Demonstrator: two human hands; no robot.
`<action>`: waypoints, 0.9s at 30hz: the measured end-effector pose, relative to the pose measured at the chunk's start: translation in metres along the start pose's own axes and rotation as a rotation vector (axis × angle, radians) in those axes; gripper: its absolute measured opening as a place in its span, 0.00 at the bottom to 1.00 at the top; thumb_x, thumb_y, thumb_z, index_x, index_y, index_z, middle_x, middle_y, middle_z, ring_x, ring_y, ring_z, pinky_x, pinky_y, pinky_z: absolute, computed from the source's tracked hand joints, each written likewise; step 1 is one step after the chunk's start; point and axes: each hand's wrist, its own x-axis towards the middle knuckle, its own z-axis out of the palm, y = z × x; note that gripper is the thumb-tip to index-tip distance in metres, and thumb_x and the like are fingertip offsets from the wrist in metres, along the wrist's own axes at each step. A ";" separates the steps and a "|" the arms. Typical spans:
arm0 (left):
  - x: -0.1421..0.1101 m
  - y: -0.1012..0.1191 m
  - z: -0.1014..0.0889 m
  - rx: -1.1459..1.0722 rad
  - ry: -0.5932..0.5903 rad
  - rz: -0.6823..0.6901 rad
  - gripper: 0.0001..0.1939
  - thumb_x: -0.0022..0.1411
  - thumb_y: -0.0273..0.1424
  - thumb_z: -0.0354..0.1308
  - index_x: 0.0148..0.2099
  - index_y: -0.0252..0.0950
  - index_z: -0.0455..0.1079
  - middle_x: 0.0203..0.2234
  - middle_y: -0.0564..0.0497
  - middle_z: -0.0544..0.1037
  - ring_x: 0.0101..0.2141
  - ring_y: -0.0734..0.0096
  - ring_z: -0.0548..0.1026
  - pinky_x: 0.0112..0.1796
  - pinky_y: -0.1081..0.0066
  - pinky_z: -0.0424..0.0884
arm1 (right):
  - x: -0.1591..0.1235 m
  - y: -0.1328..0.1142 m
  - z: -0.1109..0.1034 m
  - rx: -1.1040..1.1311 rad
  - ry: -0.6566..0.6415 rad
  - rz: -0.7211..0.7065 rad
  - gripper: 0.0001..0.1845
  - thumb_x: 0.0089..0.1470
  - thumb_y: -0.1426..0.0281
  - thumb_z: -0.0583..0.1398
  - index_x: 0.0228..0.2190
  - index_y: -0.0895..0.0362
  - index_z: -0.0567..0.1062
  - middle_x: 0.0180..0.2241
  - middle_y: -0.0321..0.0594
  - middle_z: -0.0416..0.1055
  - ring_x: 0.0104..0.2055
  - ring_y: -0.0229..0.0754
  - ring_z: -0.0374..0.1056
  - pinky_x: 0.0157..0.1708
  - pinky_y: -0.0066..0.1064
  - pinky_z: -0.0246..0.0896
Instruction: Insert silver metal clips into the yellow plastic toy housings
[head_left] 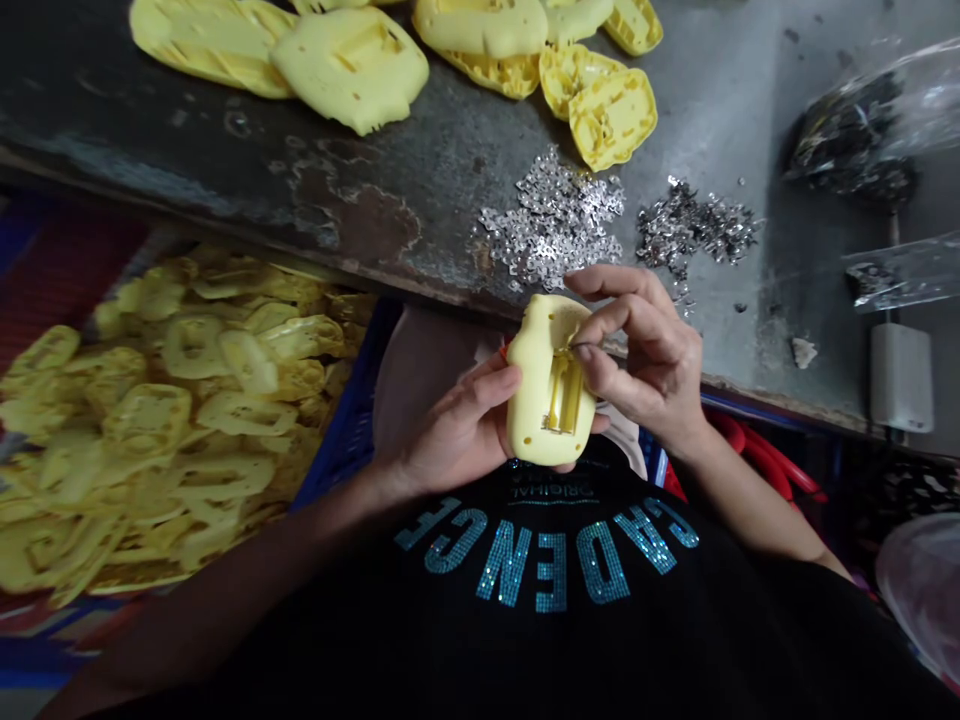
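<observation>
Yellow plastic shell (pixel 551 380), rounded and with a long slot in its middle, sits in the person's two hands, just past the edge of the tabletop and over their lap. The left hand (pixel 457 425) holds it from below, and this grip is wrapped around the shell, with the thumb lying on top. The right hand (pixel 637 360) is at the shell's top end, and its grip is a tight pinch — thumb and pointing finger pressed together right by the slot. Whatever is in that pinch is too small to tell.

On the dark, rusty metal tabletop (pixel 337 190) lie more yellow plastic shells (pixel 352 65), a heap of small shiny silver metal bits (pixel 551 220), and a darker heap of metal bits (pixel 697 225). To the left, a blue plastic crate (pixel 349 420) is piled with flat yellow plastic pieces (pixel 150 420) — lots of them.
</observation>
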 end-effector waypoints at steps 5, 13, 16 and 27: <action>-0.002 -0.001 -0.001 -0.007 -0.006 -0.013 0.34 0.70 0.50 0.69 0.72 0.47 0.66 0.56 0.41 0.86 0.51 0.35 0.88 0.30 0.59 0.88 | -0.002 0.004 0.003 -0.117 -0.025 -0.016 0.04 0.68 0.64 0.63 0.38 0.49 0.76 0.56 0.42 0.79 0.60 0.52 0.75 0.61 0.54 0.72; -0.002 -0.002 -0.001 -0.005 0.012 -0.011 0.27 0.70 0.47 0.69 0.66 0.48 0.71 0.53 0.44 0.87 0.50 0.36 0.88 0.30 0.57 0.88 | -0.002 0.002 -0.005 -0.252 -0.056 -0.126 0.03 0.68 0.67 0.64 0.39 0.48 0.74 0.54 0.40 0.81 0.55 0.50 0.76 0.55 0.50 0.70; -0.003 0.000 0.002 -0.003 0.009 0.016 0.21 0.72 0.44 0.68 0.63 0.48 0.71 0.53 0.49 0.87 0.51 0.39 0.88 0.31 0.58 0.89 | -0.003 0.002 -0.007 -0.318 -0.071 -0.164 0.03 0.70 0.67 0.63 0.40 0.48 0.75 0.54 0.40 0.82 0.53 0.49 0.77 0.54 0.50 0.69; -0.002 -0.002 0.002 -0.021 -0.053 -0.009 0.31 0.72 0.49 0.66 0.70 0.44 0.68 0.55 0.41 0.86 0.52 0.36 0.87 0.31 0.62 0.88 | -0.012 -0.002 -0.020 -0.331 -0.068 -0.142 0.08 0.71 0.65 0.64 0.49 0.44 0.82 0.51 0.38 0.84 0.49 0.51 0.80 0.52 0.52 0.69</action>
